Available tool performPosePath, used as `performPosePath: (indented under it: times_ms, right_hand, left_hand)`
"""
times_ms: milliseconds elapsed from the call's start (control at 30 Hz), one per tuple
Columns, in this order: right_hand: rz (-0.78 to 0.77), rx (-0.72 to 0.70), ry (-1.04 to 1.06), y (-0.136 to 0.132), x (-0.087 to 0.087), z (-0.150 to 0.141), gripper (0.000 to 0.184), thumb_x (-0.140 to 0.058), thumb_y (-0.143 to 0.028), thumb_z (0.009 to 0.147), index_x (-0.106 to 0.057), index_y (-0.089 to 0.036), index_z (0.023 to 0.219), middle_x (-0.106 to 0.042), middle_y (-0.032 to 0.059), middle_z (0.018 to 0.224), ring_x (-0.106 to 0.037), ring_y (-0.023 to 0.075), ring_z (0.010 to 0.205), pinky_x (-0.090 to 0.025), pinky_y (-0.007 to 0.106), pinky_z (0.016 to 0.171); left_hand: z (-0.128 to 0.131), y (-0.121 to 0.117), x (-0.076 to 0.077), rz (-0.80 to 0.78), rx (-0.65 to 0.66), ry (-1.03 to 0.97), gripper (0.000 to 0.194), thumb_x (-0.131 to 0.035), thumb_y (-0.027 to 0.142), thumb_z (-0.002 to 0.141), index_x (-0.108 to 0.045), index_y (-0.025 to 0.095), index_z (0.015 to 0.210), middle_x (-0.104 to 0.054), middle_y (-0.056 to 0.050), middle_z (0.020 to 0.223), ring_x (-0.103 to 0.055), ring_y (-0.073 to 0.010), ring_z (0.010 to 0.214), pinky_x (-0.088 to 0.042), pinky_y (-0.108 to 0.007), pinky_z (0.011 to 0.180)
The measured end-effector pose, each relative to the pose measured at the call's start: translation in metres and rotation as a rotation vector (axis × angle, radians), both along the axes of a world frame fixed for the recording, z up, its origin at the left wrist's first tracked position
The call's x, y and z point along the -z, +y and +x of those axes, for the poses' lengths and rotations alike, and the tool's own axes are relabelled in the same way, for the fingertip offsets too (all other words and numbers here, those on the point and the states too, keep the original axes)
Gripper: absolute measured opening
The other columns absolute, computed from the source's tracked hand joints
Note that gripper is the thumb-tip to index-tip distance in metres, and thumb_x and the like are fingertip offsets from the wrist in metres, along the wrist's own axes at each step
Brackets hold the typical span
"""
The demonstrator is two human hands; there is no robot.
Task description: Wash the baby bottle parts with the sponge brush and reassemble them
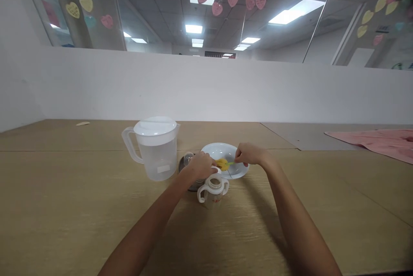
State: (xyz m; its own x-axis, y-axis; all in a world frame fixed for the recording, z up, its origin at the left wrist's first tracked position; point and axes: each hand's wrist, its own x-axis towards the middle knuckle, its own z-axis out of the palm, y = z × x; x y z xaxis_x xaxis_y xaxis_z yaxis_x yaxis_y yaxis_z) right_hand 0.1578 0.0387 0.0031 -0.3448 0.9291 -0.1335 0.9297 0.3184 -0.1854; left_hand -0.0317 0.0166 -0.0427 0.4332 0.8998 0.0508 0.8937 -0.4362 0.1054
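Note:
Over the white bowl, my right hand pinches the thin pale-green handle of what looks like a sponge brush with a yellow head. My left hand is closed at the bowl's left edge, its fingers on a small white piece, perhaps a bottle cap, touching or very near the yellow head. Just in front stands a clear baby bottle with two white handles and an open top. Beneath and behind my left hand is a dark round dish, partly hidden, with a clear dome-shaped piece at it.
A translucent lidded pitcher holding clear liquid stands left of the bowl. Far right on the wooden table lies a pink cloth. A small flat pale piece lies at the back left, near the white wall.

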Motion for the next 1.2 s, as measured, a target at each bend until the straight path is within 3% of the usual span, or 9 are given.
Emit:
performPosePath:
  times_ms: [267, 500, 600, 700, 767, 867, 933, 1100, 1200]
  right_hand:
    - [-0.120, -0.040, 0.188, 0.002, -0.002, 0.017, 0.017, -0.055, -0.024, 0.068, -0.070, -0.016, 0.062, -0.053, -0.0011, 0.044, -0.036, 0.0070, 0.041, -0.028, 0.020, 0.042]
    - [-0.160, -0.015, 0.294, -0.001, -0.010, 0.034, 0.022, -0.056, -0.033, 0.069, -0.067, -0.016, 0.062, -0.051, -0.0013, 0.048, -0.032, 0.0056, 0.040, -0.023, 0.020, 0.039]
    - [-0.024, 0.100, 0.261, -0.007, -0.016, 0.040, 0.023, -0.056, -0.034, 0.071, -0.070, -0.016, 0.067, -0.056, 0.0016, 0.052, -0.040, 0.0080, 0.043, -0.027, 0.021, 0.041]
    - [0.282, 0.288, 0.223, -0.028, -0.029, 0.044, 0.026, -0.054, -0.035, 0.074, -0.073, -0.016, 0.075, -0.061, 0.0045, 0.057, -0.049, 0.0123, 0.050, -0.031, 0.023, 0.045]
    - [0.384, 0.255, 0.304, -0.048, -0.040, 0.044, 0.031, -0.051, -0.040, 0.078, -0.073, -0.020, 0.084, -0.063, 0.0038, 0.062, -0.053, 0.0137, 0.055, -0.034, 0.023, 0.047]
    - [0.305, 0.093, 0.415, -0.065, -0.049, 0.040, 0.033, -0.052, -0.047, 0.079, -0.074, -0.024, 0.086, -0.065, 0.0022, 0.065, -0.055, 0.0136, 0.059, -0.035, 0.022, 0.048]
    - [0.253, 0.076, 0.422, -0.063, -0.049, 0.038, 0.030, -0.054, -0.045, 0.078, -0.074, -0.024, 0.084, -0.064, 0.0017, 0.065, -0.054, 0.0133, 0.059, -0.035, 0.022, 0.048]
    - [0.493, 0.380, 0.418, -0.041, -0.042, 0.044, 0.027, -0.055, -0.039, 0.077, -0.073, -0.020, 0.082, -0.064, 0.0036, 0.062, -0.051, 0.0136, 0.054, -0.033, 0.024, 0.046]
    - [0.327, 0.197, 0.543, -0.038, -0.041, 0.050, 0.034, -0.056, -0.049, 0.075, -0.073, -0.022, 0.085, -0.064, 0.0028, 0.065, -0.047, 0.0112, 0.050, -0.034, 0.024, 0.045]
  left_hand:
    - [-0.007, 0.007, 0.007, -0.037, 0.033, -0.076, 0.034, -0.055, 0.038, 0.077, -0.063, 0.022, 0.106, -0.064, -0.009, 0.104, -0.059, -0.0226, 0.096, -0.043, -0.028, 0.078]
    - [-0.008, 0.002, -0.002, -0.103, 0.029, -0.145, 0.029, -0.062, 0.035, 0.071, -0.061, 0.023, 0.097, -0.066, -0.002, 0.099, -0.061, -0.0197, 0.087, -0.042, -0.024, 0.066]
    - [-0.010, 0.001, -0.011, -0.064, -0.007, -0.174, 0.025, -0.067, 0.036, 0.067, -0.063, 0.022, 0.087, -0.067, -0.001, 0.096, -0.060, -0.0196, 0.086, -0.040, -0.024, 0.064]
    - [-0.012, -0.001, -0.022, 0.032, -0.060, -0.201, 0.023, -0.070, 0.038, 0.065, -0.065, 0.022, 0.080, -0.067, -0.001, 0.087, -0.060, -0.0194, 0.081, -0.039, -0.025, 0.063]
    - [-0.015, -0.001, -0.029, 0.110, -0.075, -0.252, 0.022, -0.071, 0.038, 0.065, -0.065, 0.021, 0.077, -0.067, -0.001, 0.086, -0.060, -0.0197, 0.081, -0.040, -0.026, 0.065]
    - [-0.019, -0.002, -0.036, 0.208, -0.061, -0.413, 0.022, -0.071, 0.039, 0.066, -0.065, 0.020, 0.074, -0.067, -0.001, 0.089, -0.060, -0.0194, 0.083, -0.042, -0.026, 0.070]
    - [-0.022, -0.003, -0.038, 0.254, -0.030, -0.509, 0.022, -0.072, 0.038, 0.065, -0.065, 0.020, 0.073, -0.068, -0.001, 0.091, -0.061, -0.0190, 0.085, -0.044, -0.026, 0.075]
    - [-0.027, -0.002, -0.038, 0.274, 0.008, -0.618, 0.021, -0.075, 0.036, 0.062, -0.065, 0.019, 0.068, -0.067, -0.001, 0.095, -0.061, -0.0191, 0.088, -0.044, -0.029, 0.083]
    - [-0.026, -0.004, -0.041, 0.262, 0.051, -0.720, 0.021, -0.075, 0.036, 0.062, -0.064, 0.019, 0.067, -0.068, -0.001, 0.094, -0.061, -0.0186, 0.088, -0.043, -0.030, 0.085]
